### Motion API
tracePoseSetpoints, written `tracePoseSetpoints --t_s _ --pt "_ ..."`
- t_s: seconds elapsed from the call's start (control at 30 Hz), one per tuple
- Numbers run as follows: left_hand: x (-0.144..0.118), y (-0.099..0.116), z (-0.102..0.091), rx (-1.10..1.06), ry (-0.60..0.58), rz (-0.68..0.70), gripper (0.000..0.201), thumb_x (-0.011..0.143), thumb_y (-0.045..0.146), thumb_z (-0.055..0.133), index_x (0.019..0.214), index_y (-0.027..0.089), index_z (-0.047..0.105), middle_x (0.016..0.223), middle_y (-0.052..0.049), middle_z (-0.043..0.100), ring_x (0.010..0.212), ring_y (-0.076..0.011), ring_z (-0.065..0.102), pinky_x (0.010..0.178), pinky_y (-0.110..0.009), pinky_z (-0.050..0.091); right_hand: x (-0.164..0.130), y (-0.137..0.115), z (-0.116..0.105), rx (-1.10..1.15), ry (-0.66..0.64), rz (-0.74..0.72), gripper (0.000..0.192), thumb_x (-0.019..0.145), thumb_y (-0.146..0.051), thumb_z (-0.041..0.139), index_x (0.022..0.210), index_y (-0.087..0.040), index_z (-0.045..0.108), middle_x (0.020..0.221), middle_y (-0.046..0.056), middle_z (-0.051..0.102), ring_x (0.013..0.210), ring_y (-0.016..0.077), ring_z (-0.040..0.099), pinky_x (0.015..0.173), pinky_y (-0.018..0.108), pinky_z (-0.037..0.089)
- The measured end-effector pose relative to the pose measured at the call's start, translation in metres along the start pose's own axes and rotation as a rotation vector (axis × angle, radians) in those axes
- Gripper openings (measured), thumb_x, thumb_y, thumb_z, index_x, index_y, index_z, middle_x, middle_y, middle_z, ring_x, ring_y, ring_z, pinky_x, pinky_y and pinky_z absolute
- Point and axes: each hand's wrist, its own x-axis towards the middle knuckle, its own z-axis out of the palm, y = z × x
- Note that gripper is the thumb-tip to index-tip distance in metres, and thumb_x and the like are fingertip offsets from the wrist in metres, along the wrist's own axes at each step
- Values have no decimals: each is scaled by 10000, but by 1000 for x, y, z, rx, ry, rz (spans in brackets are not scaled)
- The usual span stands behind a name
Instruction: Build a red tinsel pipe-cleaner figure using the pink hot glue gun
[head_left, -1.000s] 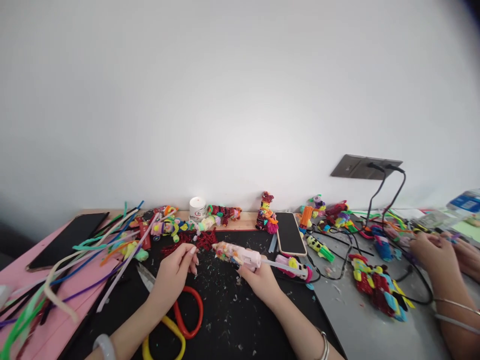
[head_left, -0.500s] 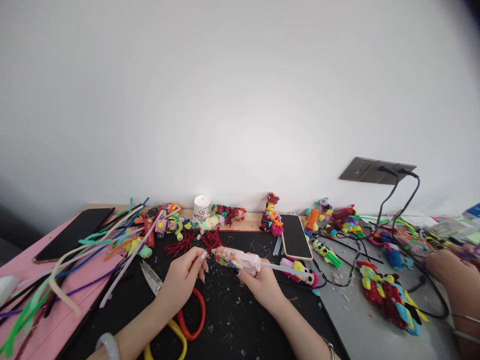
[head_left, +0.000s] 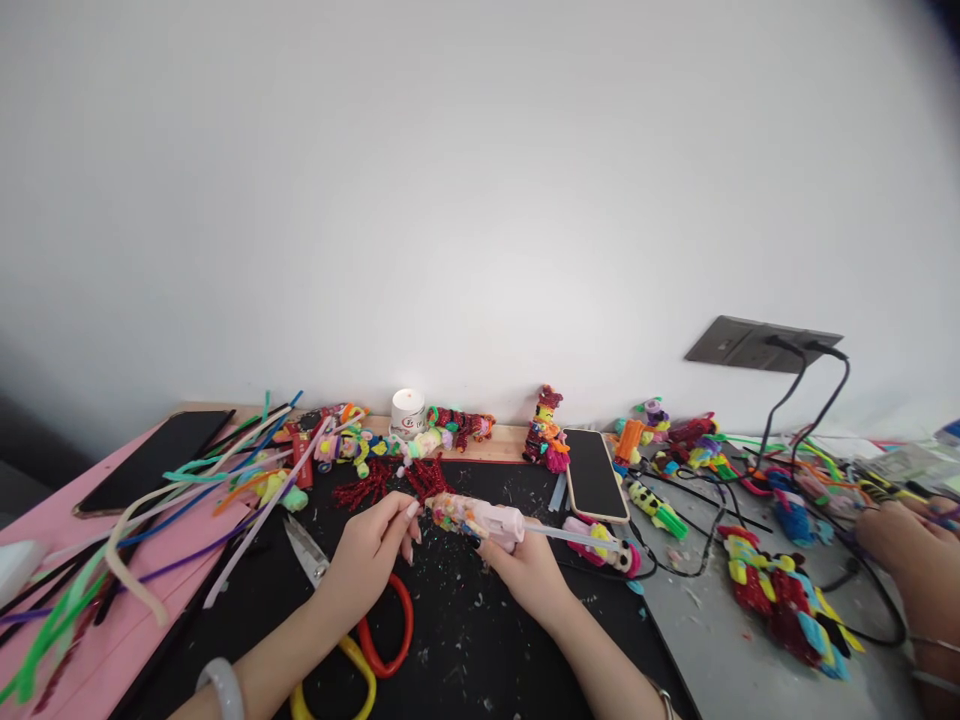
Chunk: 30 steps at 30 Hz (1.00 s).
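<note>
In my right hand (head_left: 525,570) is a pale pink glue gun (head_left: 491,520), its front smeared with bits of colour and a clear glue stick (head_left: 570,536) poking out the back. The gun's nozzle end points left, close to the fingertips of my left hand (head_left: 379,545). Those left fingers are pinched together; whatever they hold is too small or hidden to make out. Dark red tinsel pipe cleaners (head_left: 364,488) lie just behind my left hand. Under my left wrist rest scissors (head_left: 386,630) with red and yellow handles.
Loose pipe cleaners (head_left: 172,530) spread across the pink surface at left. A paper cup (head_left: 408,412), a phone (head_left: 595,475) and several pipe-cleaner dolls (head_left: 546,430) stand or lie along the back. Another person's hand (head_left: 900,535) is at far right, near black cables (head_left: 885,590).
The view has shifted very slightly. Both my hands and the glue gun keep nearly the same position; the other person's hand at right has moved a little.
</note>
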Motion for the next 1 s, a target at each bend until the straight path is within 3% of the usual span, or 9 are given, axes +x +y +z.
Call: tracePoseSetpoints --t_s 0.3,0.5,0.87,1.0 --pt "1 1 1 -16 7 0 292 918 318 346 698 193 492 561 23 540 523 -150 554 595 -256 424 0 -1 1 52 -8 8 202 761 -138 544 889 -218 677 824 -12 692 768 184 632 717 280 518" --pt "2 1 0 -23 18 11 284 915 311 350 702 191 496 559 25 539 519 -146 555 588 -252 429 -1 3 1 3 10 10 143 775 -178 551 813 -215 684 780 -7 688 825 210 641 776 317 517" --pt "2 3 -1 -28 27 16 278 920 302 342 710 189 485 602 19 544 520 -139 552 587 -256 433 0 3 0 -32 33 65 130 765 -201 545 792 -199 673 725 0 675 765 219 642 723 323 524" --pt "2 1 -1 -31 20 14 278 927 306 336 719 189 479 596 24 531 527 -139 552 594 -257 427 1 3 0 -10 39 53 140 772 -215 550 832 -199 676 789 14 689 848 235 640 777 337 513"
